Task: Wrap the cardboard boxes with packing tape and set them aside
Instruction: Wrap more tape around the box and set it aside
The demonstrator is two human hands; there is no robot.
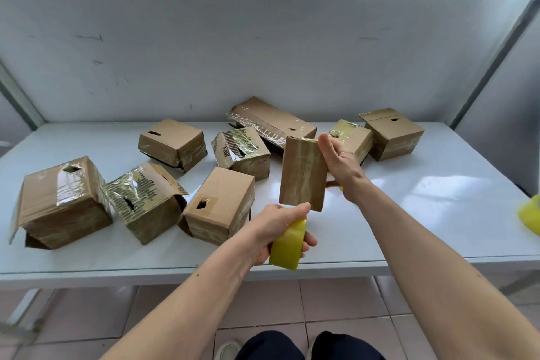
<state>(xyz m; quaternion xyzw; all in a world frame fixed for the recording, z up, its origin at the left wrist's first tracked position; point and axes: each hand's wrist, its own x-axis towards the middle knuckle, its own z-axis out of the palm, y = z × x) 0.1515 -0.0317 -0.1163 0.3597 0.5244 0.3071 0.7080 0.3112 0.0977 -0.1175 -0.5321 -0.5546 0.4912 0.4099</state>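
Left hand (279, 228): at 6 o'clock of table centre, fingers curled round yellow tape roll (287, 245), thumb near lower edge of held box. Right hand (340, 161): at 1 o'clock from left hand, thumb and palm visible against right side of small flat box (302, 174); fingers hidden behind it, so grip judged as holding, not confirmed finger by finger. Small flat box: held upright above white table (409, 207), glossy on its facing side, tape strand between roll and box not discernible. Remaining stock on table: 8 cardboard boxes, from 9 o'clock, large box with torn hole (62, 202), round to 2 o'clock, plain box (391, 133); long box with clear film (271, 121) at 12 o'clock; most bearing wrinkled tape, several with punctured tops. Second yellow roll (530, 218) at 3 o'clock, at table edge. Step judged: wrapping of small flat box, under way. Risks judged: box slipping from 1-handed hold if roll pulled hard; tape wrinkling or sticking to itself if let slack, as on neighbouring boxes; tape running crooked if box tilted during turn; elbow or forearm knocking box at 8 o'clock (217, 204) just beside left wrist; second roll dropping off edge if table jolted.
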